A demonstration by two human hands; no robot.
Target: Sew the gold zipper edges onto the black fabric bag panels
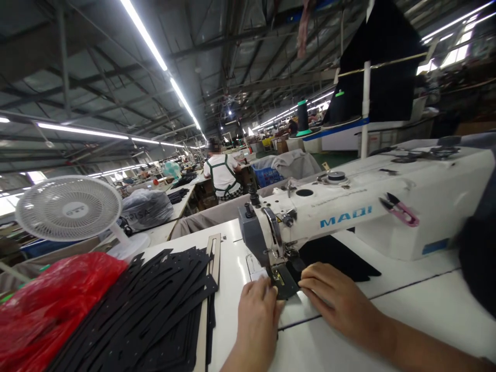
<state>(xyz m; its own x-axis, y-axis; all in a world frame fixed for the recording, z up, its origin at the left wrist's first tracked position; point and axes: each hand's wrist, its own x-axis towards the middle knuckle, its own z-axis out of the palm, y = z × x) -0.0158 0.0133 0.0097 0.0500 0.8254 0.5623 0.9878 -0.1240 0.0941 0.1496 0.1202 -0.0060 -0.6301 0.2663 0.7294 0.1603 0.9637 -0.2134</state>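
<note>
A white sewing machine (pixel 344 222) stands before me, its needle area just beyond my hands. Below its presser foot is a dark plate-like surface (pixel 285 287) with small gold marks. My left hand (pixel 258 315) is at the left edge of this surface, fingers curled together; whatever they hold is hidden. On the other side, my right hand (pixel 341 297) has its fingers pressed together at the edge of a black fabric piece (pixel 337 256), which lies flat under the machine arm. Pink-handled thread snips (pixel 403 211) rest against the machine's body.
Left of the machine lies a pile of black cut pieces (pixel 155 310) with a pale slotted strip (pixel 214 253). Further left are a red plastic bag (pixel 58 305) and a white fan (pixel 72 209). Thread cones (pixel 302 119) stand behind the machine. A person (pixel 222 173) works further back.
</note>
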